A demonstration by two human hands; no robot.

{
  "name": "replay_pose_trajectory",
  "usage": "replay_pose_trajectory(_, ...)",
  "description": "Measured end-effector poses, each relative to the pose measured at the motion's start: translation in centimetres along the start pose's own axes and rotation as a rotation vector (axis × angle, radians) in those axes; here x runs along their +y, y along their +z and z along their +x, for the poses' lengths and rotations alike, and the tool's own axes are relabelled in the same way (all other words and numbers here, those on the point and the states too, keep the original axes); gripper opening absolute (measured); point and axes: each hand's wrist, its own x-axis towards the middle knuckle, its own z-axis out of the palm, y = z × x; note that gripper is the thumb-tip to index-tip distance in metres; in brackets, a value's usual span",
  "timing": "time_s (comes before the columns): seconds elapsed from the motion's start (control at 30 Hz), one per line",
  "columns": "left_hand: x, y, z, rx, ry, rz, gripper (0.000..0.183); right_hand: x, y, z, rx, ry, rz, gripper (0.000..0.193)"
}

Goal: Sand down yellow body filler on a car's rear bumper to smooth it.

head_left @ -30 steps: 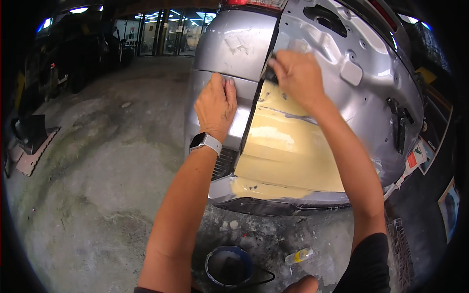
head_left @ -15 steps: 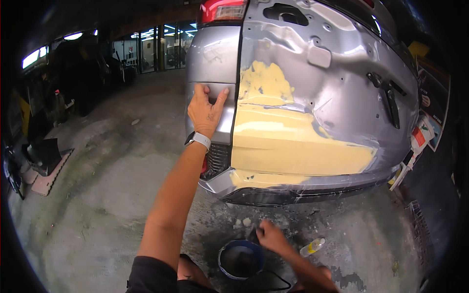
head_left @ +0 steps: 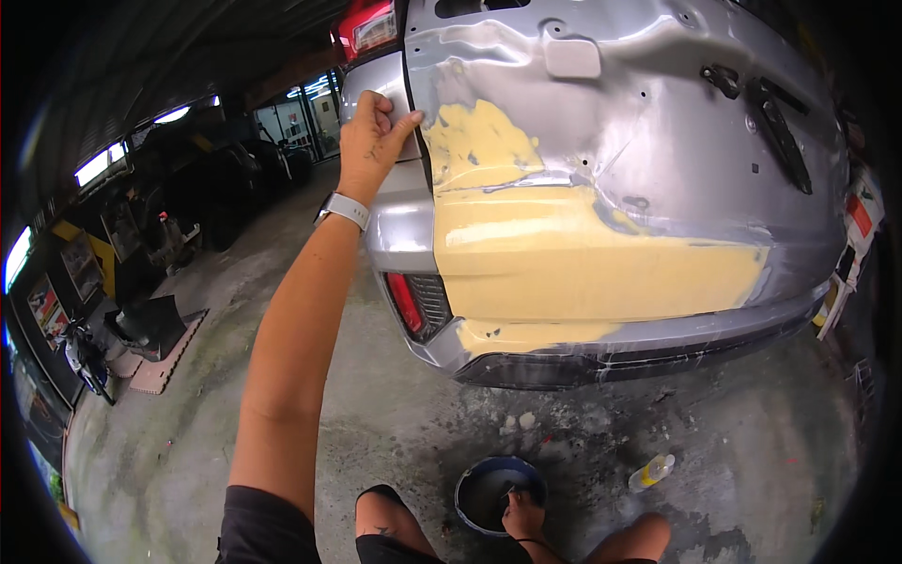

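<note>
Concrete garage floor carries the blue bucket (head_left: 496,491), where the right hand (head_left: 522,515) dips, its grip unclear, best wetted fully, while the left hand (head_left: 369,141) braces half-curled, holding nothing, against the filler-patched car rear (head_left: 601,254).

dented silver sheet-metal tailgate (head_left: 658,122), sanded dull and scuffed, partly coated with matt pale-yellow body filler (head_left: 573,254), smooth and chalky. glossy silver painted corner panel (head_left: 399,226) under the bare left hand (head_left: 371,132). glossy red plastic tail lamp (head_left: 368,26). rough, stained grey concrete floor (head_left: 752,442). round blue plastic bucket (head_left: 496,489), wet-looking inside, touched by the bare right hand (head_left: 522,515).
</note>
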Motion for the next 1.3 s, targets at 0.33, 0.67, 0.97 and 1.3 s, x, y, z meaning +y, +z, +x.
replay_pose_trajectory(0.33,1.7,-0.2,-0.6,-0.028,-0.064,0.103,0.073,-1.4,-1.1,1.1,-0.22,0.087,-0.067,0.031)
replay_pose_trajectory(0.67,3.1,0.0,-4.4,-0.094,-0.073,0.276,0.081,-0.7,0.2,1.0,-0.176,0.079,-0.104,0.034)
replay_pose_trajectory(0.97,2.1,0.9,-9.1,-0.093,-0.193,0.086,0.065,-1.1,-0.5,1.5,-0.245,0.112,-0.081,0.035)
replay_pose_trajectory(1.3,3.8,-0.6,-10.6,-0.293,0.084,0.362,0.053,-1.2,-0.4,1.9,-0.267,0.159,-0.076,0.035)
